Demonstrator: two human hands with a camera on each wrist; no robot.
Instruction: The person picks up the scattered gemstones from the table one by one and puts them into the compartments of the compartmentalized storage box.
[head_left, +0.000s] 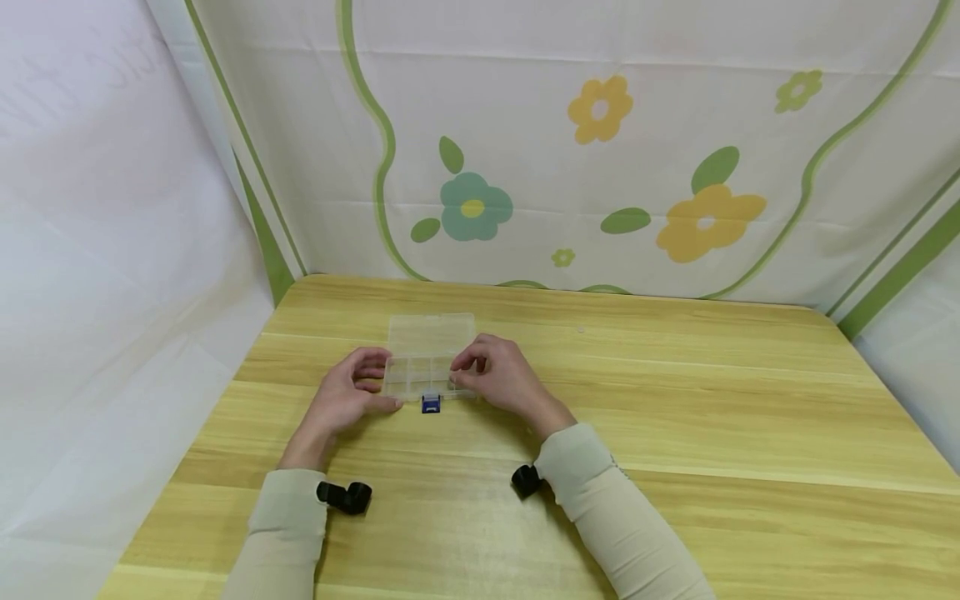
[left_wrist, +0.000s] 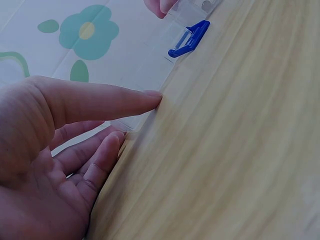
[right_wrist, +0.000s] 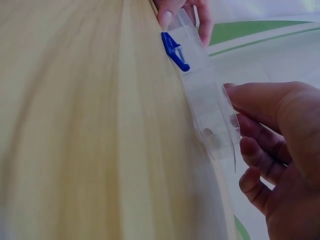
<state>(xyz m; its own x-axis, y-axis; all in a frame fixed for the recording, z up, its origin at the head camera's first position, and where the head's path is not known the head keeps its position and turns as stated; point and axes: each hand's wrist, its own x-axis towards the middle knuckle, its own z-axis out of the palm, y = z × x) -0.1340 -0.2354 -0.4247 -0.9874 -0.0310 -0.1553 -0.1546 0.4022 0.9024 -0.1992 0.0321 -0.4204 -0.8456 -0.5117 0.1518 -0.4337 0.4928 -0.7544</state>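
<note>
A clear plastic compartment box (head_left: pixel 418 377) lies on the table with its lid (head_left: pixel 431 333) open at the back. On its front edge is a blue latch (left_wrist: pixel 192 39). My left hand (head_left: pixel 351 396) holds the box's left end, thumb along the front and fingers around the side. Over the right-hand compartments is my right hand (head_left: pixel 501 375), fingers loosely bent. In the right wrist view its thumb and index fingertip are apart at the box's upper edge. A small round grey piece (right_wrist: pixel 207 132) shows inside a compartment at that end.
A wood-grain table (head_left: pixel 712 400) carries everything. Behind it hangs a white cloth (head_left: pixel 540 167) with printed flowers, and another white sheet (head_left: pixel 112 292) hangs at the left. One tiny pale piece (head_left: pixel 581 331) lies on the table, right of the box.
</note>
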